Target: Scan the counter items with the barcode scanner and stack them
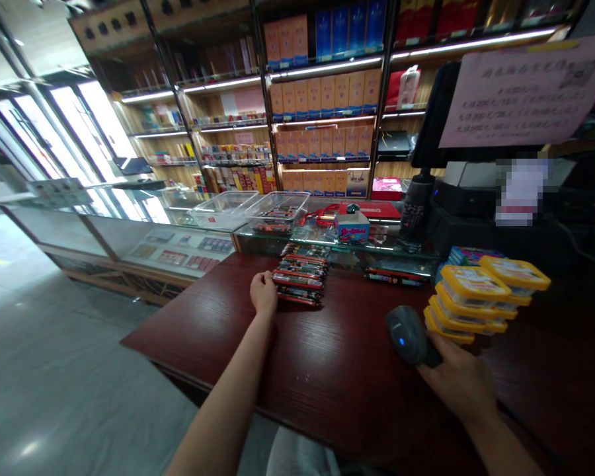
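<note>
My right hand is wrapped round a dark barcode scanner with a small blue light, held over the right part of the brown desk. My left hand, fingers curled in, is at the left end of a row of slim dark pen-like packs with red edges. Whether it pinches one of them is too small to tell. Beyond the scanner, right next to my right hand, yellow-lidded plastic boxes are stacked in two piles.
The wooden desk meets a glass counter behind and to the left. Clear bins and a small blue box stand on the glass. More slim packs lie at the desk's back. A monitor rises at the right.
</note>
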A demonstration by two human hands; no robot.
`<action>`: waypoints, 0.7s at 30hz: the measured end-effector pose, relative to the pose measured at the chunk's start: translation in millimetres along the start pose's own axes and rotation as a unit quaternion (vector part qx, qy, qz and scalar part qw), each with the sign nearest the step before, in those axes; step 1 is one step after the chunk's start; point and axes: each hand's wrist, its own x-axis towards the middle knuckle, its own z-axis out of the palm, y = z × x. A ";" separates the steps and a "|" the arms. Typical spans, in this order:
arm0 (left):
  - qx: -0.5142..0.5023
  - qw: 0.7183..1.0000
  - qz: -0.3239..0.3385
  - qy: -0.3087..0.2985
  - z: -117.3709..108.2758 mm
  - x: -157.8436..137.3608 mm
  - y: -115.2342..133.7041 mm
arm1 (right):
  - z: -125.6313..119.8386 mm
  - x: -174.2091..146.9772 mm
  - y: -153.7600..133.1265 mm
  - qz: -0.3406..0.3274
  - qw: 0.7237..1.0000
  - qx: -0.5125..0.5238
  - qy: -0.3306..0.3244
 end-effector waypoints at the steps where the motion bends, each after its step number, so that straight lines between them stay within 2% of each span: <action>1: 0.021 1.000 -0.004 -0.002 -0.8 -1.1 -2.6 | 0.2 -0.4 -0.2 0.000 1.000 -0.001 -0.004; 5: 0.116 0.993 0.000 0.015 3.9 -8.7 -5.6 | 3.1 -2.6 1.9 -0.012 1.000 0.002 -0.008; 10: 0.232 0.971 0.032 0.047 10.7 -13.1 -6.6 | 4.6 -4.1 5.1 -0.013 1.000 0.001 -0.004; 21: 0.262 0.962 0.040 0.061 11.8 -19.2 -1.9 | 5.0 -4.8 5.7 -0.013 1.000 0.001 -0.012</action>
